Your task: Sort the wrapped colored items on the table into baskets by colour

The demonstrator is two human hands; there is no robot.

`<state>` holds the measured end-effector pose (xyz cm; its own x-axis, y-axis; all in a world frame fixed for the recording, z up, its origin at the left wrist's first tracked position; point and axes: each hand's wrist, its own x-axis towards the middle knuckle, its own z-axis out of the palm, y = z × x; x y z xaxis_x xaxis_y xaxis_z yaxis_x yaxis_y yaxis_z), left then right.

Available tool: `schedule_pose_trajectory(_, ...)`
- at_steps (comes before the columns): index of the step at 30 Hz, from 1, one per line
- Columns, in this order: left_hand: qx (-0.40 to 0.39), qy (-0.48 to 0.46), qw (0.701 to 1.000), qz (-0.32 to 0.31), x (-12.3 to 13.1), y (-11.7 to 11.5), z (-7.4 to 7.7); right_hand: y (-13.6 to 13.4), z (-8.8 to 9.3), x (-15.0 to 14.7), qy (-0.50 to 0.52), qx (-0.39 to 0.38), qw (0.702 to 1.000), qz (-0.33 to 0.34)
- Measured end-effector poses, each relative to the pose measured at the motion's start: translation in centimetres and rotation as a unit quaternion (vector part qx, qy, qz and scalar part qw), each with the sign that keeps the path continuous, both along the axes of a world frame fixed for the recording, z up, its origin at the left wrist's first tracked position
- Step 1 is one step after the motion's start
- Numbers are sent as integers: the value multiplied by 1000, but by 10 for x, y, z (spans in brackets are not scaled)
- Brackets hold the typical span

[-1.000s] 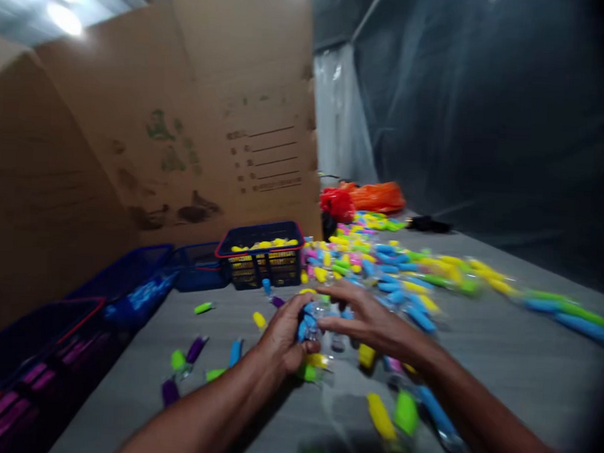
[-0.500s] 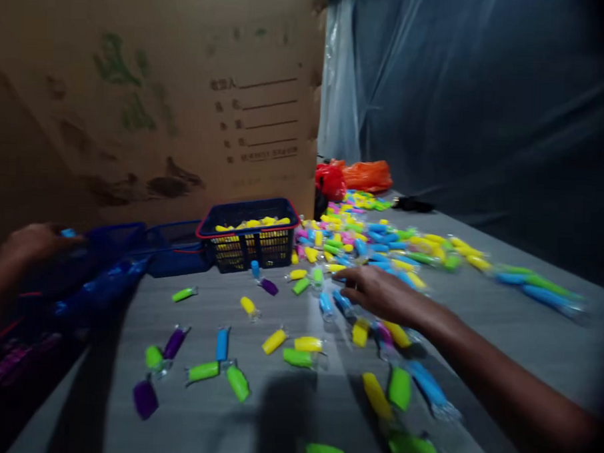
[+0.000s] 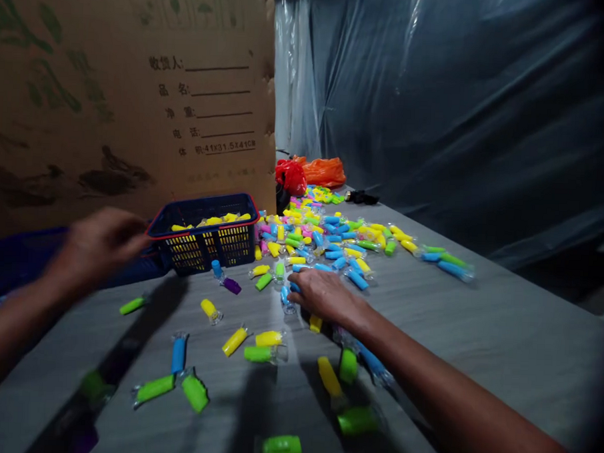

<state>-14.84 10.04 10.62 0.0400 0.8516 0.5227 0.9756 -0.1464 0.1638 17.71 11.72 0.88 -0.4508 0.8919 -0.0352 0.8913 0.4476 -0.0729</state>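
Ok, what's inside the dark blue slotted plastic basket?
The dark blue plastic basket holds yellow elongated pieces, also showing through its side slots; whatever lies beneath the top layer is hidden.

This looks like a makeshift packing workshop: a large corrugated shipping carton point(image 3: 137, 112) with printed consignee lines stands at upper left, plastic sheeting point(image 3: 452, 106) hangs along the right, and a long grey table point(image 3: 502, 342) carries a blue plastic basket point(image 3: 201, 245) and scattered coloured pieces point(image 3: 321, 244).
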Motion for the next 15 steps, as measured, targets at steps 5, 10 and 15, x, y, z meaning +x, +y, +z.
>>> schedule_pose_trajectory(5,-250,20,935,-250,155,-10,-72,2,-10,0,34,19,999,-16)
schedule_pose_trajectory(10,-286,-5,944,-167,209,12,-111,21,-1,24,113,28,993,-20)
schedule_pose_trajectory(15,-279,-16,948,-152,209,32,-118,52,11,78,254,30,965,-56)
